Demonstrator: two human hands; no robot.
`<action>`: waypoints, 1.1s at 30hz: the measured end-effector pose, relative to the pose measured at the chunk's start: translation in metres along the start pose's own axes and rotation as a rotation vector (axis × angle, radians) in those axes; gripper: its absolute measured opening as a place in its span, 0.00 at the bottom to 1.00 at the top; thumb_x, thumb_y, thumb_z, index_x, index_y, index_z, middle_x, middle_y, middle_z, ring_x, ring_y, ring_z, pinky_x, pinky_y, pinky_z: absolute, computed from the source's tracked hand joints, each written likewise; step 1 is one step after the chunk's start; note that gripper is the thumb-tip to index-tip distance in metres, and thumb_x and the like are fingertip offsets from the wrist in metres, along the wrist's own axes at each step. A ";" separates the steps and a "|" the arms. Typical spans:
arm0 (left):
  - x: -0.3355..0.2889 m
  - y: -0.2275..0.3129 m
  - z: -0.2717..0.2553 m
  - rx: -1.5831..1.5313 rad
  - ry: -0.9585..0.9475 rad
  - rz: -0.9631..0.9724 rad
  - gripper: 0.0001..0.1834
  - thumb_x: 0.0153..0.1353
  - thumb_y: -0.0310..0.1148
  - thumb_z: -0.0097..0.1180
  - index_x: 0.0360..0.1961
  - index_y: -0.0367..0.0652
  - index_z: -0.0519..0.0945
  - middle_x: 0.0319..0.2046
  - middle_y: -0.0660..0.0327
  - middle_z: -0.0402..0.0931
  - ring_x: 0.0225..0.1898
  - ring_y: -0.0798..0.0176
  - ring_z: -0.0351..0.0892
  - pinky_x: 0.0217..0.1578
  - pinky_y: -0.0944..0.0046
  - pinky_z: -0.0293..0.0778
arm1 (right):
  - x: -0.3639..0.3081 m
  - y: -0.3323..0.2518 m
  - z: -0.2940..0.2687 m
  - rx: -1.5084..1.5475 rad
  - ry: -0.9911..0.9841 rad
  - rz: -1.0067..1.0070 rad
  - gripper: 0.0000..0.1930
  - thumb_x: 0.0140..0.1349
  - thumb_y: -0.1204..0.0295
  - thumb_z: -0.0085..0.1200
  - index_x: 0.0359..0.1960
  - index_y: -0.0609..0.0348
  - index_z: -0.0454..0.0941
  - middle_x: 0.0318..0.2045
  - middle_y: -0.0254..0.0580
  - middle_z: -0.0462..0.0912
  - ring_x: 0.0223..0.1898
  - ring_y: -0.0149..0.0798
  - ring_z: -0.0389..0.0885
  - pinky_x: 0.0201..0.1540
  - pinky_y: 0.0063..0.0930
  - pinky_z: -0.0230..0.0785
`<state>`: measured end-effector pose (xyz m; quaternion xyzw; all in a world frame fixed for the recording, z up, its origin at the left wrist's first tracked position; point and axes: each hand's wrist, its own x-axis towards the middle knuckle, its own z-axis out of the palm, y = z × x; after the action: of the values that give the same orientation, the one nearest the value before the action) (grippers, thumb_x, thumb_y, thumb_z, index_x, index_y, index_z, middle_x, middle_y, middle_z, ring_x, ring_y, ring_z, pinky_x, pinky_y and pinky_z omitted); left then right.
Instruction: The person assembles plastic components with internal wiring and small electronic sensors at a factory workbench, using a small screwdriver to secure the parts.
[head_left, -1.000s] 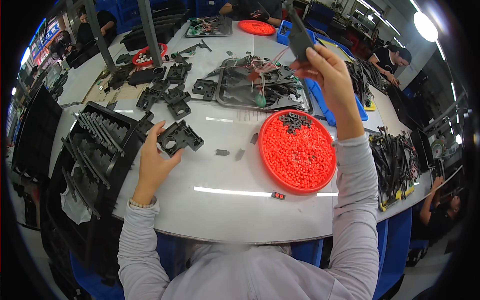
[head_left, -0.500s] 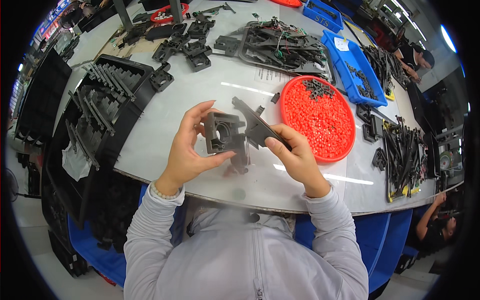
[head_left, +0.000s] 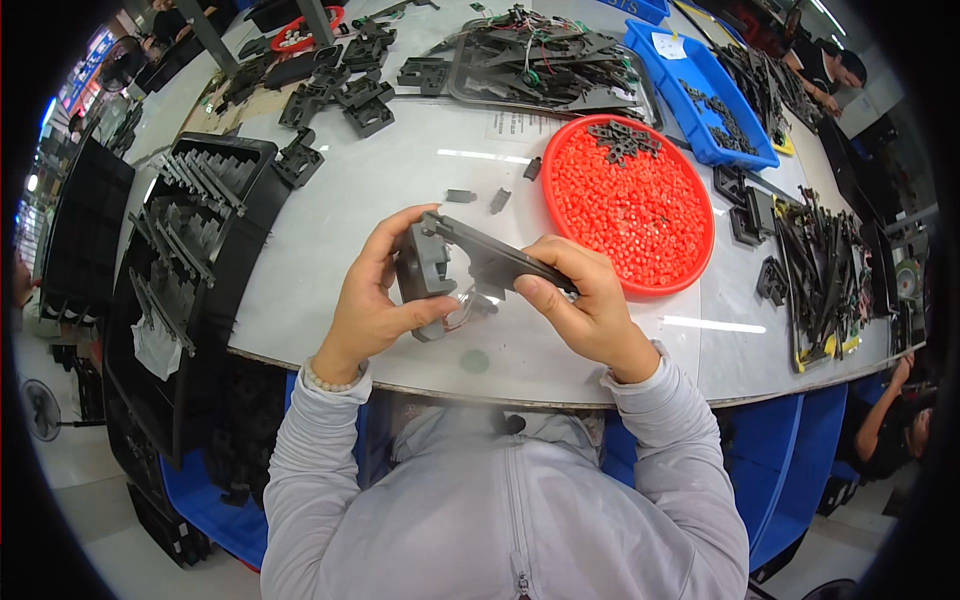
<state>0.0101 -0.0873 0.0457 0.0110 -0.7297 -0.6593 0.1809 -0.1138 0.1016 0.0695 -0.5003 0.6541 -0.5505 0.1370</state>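
Above the near part of the white table, my left hand (head_left: 366,290) grips a dark grey plastic housing (head_left: 422,268) between thumb and fingers. My right hand (head_left: 588,303) pinches the near end of a long dark grey plastic arm (head_left: 500,255). The arm's far end meets the top of the housing; I cannot tell whether the two are joined. Just beyond my hands, small dark plastic pieces (head_left: 500,200) lie on the table. To the right of them stands a round red tray (head_left: 549,190) full of small red parts, with several dark pieces on top.
A black crate (head_left: 250,220) with rows of grey strips stands left. Several loose housings (head_left: 368,108) lie at the back left. Behind are a metal tray (head_left: 462,85) of wired parts and a blue bin (head_left: 690,125). Long dark parts (head_left: 825,275) are heaped right, where a person sits beyond.
The housing has turned in my left hand. The arm in my right hand has come up against its top, where before they were slightly apart. The whole view has shifted a little.
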 end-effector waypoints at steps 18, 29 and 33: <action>0.008 0.000 0.017 0.090 -0.193 -0.127 0.44 0.39 0.36 0.71 0.59 0.39 0.63 0.44 0.60 0.72 0.47 0.66 0.69 0.51 0.66 0.62 | -0.003 0.004 -0.008 -0.106 -0.015 -0.150 0.07 0.53 0.75 0.56 0.30 0.66 0.74 0.19 0.41 0.70 0.19 0.35 0.68 0.22 0.25 0.58; 0.016 0.003 0.022 0.093 -0.283 -0.169 0.39 0.43 0.30 0.68 0.57 0.35 0.64 0.53 0.58 0.66 0.48 0.67 0.68 0.51 0.67 0.63 | -0.006 0.010 0.002 -0.024 0.099 -0.076 0.07 0.53 0.75 0.55 0.31 0.66 0.75 0.20 0.40 0.72 0.20 0.32 0.69 0.23 0.23 0.61; 0.017 -0.009 0.027 -0.140 -0.199 -0.180 0.41 0.43 0.28 0.68 0.59 0.37 0.61 0.51 0.62 0.66 0.46 0.71 0.69 0.48 0.71 0.65 | 0.001 0.008 -0.008 0.037 0.035 -0.012 0.10 0.55 0.71 0.56 0.36 0.65 0.77 0.25 0.44 0.78 0.24 0.38 0.75 0.28 0.28 0.67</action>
<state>-0.0157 -0.0672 0.0396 -0.0018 -0.6922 -0.7201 0.0483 -0.1241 0.1045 0.0663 -0.4920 0.6430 -0.5720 0.1315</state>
